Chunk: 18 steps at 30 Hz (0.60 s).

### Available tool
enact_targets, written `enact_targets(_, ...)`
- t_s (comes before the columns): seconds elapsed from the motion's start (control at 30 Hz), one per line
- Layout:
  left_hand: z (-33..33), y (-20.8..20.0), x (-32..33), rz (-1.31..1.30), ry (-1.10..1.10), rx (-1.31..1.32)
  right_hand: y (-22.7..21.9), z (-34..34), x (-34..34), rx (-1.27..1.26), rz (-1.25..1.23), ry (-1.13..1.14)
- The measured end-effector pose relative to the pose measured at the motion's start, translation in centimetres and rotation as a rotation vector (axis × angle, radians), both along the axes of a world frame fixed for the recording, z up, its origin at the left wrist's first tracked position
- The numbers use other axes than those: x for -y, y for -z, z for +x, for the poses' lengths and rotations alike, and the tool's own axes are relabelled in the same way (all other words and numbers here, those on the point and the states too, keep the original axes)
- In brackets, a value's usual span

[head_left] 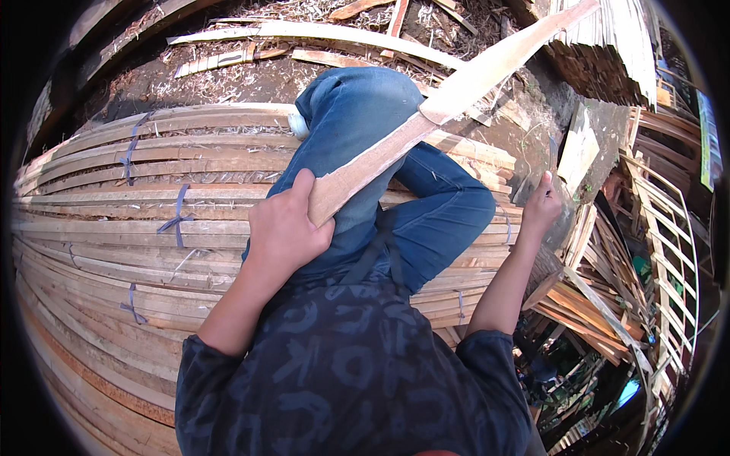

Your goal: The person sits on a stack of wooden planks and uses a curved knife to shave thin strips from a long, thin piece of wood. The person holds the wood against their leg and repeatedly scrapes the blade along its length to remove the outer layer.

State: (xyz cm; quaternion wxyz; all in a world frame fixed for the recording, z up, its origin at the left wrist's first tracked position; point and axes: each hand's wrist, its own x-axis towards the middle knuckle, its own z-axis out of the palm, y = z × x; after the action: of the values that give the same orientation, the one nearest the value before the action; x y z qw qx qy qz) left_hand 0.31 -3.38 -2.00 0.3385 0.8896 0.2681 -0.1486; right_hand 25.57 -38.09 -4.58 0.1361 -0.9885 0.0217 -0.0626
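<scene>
Slanting across the raised knee (350,106), a long wooden strip (380,159) runs from the left hand (287,228) toward the upper right, its far end just in front of or over a stack of pale slats (608,38). The near end sits inside the left fingers, thumb on top and the rest tucked out of sight beneath; the leg probably props the middle, so one hand can steady the length. Well apart from the strip, off its right side, the right hand (541,205) is curled closed around what looks like a narrow knife (553,152), blade up, apparently kept clear of the leg. Beneath the person lie bundles of strips (91,228), bound with purple ties (179,216), presumably so they stay together. Shavings (190,87) litter the ground beyond.
</scene>
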Motion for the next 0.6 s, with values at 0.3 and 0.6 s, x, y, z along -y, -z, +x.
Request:
enact_targets(0.3,0.9,-0.1,0.5,0.029,0.039,0.02,0.9,-9.0,-12.6,-0.137,0.096,-0.502)
enact_targets(0.6,1.7,-0.5,1.0,0.0,0.032,-0.017,3.9,-4.0,-11.9,0.181,-0.062,-0.583)
